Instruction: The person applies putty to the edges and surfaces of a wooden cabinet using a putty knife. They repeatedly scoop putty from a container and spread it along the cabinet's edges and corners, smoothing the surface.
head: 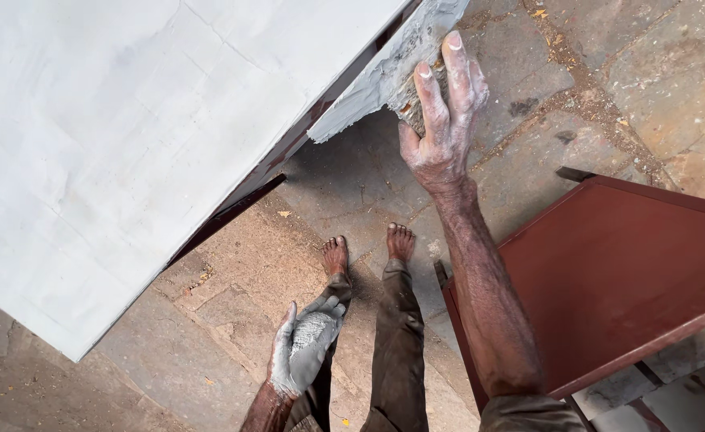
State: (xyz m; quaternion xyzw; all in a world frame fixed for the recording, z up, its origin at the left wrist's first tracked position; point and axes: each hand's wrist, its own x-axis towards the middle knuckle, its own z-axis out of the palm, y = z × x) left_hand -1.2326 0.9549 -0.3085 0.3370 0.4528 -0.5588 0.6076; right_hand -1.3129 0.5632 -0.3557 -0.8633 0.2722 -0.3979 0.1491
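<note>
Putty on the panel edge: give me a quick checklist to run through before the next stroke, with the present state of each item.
1. Right hand on the work: ok, fingers press a rough pad against the panel edge.
2. Grey putty in reserve: ok, a lump lies in the open left hand.
3. Edge coverage: not ok, the coat looks thick and ragged near the corner.
4. Top face of the white panel: ok, evenly coated where visible.
5. Footing: ok, both bare feet flat on the stone floor.
6. Red-brown panel beside the right arm: cannot tell if it touches the arm.
</note>
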